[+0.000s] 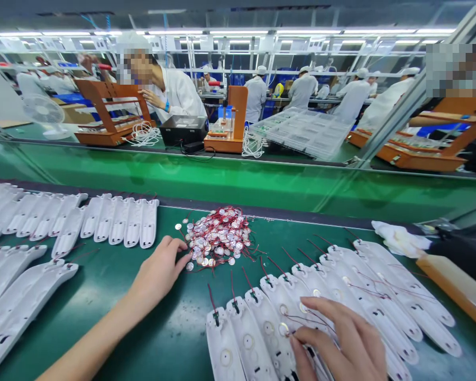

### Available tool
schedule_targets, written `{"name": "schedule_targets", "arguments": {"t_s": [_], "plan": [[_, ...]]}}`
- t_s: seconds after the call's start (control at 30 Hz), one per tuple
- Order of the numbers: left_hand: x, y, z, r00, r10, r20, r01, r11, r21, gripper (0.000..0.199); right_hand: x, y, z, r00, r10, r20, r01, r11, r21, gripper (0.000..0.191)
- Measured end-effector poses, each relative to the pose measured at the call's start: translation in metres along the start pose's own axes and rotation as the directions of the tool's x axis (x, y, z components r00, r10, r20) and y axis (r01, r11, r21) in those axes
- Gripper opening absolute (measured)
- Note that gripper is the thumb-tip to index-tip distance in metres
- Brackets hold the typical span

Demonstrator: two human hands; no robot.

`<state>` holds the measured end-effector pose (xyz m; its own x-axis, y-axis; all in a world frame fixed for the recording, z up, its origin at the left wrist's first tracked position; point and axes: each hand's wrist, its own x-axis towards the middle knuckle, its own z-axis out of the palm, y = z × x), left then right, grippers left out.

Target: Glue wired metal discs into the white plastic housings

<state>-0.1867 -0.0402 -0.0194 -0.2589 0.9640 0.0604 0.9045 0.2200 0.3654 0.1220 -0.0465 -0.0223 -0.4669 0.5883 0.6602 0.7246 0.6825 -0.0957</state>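
Small round discs with red wires lie in a pile (220,235) on the green table. My left hand (162,264) is at the pile's left edge, thumb and forefinger close together near a disc; what lies between them is too small to make out. A row of white plastic shells (248,338) fans out at the right, with red wires at their upper ends and round seats inside. Over these shells, my right hand (337,338) pinches a disc (284,329) by its edge or wires, with thin red wires beside the fingers.
More white shells (119,222) stand in rows at the left, others (24,296) nearer. An orange-edged box (456,286) and a white cloth (400,238) are at the right. Behind the green barrier (222,177) are orange fixtures (232,121), a fan (45,114) and people in white.
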Motion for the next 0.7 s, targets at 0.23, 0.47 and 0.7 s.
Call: {"name": "schedule_targets", "arguments": {"t_s": [0.23, 0.47, 0.7], "plan": [[0.004, -0.01, -0.003, 1.0, 0.002, 0.022, 0.0, 0.995, -0.101, 0.021, -0.006, -0.026, 0.018, 0.989, 0.145, 0.031, -0.146, 0.989, 0.033, 0.009], [0.003, -0.006, -0.018, 0.99, -0.009, -0.141, -0.006, 0.994, -0.109, 0.025, -0.005, -0.033, 0.02, 0.979, 0.198, 0.045, -0.199, 0.98, 0.027, 0.015], [0.001, 0.003, -0.029, 0.977, 0.021, -0.211, -0.091, 0.941, -0.327, 0.031, -0.002, -0.033, 0.013, 0.994, 0.085, 0.073, -0.08, 0.995, -0.066, 0.021]]}}
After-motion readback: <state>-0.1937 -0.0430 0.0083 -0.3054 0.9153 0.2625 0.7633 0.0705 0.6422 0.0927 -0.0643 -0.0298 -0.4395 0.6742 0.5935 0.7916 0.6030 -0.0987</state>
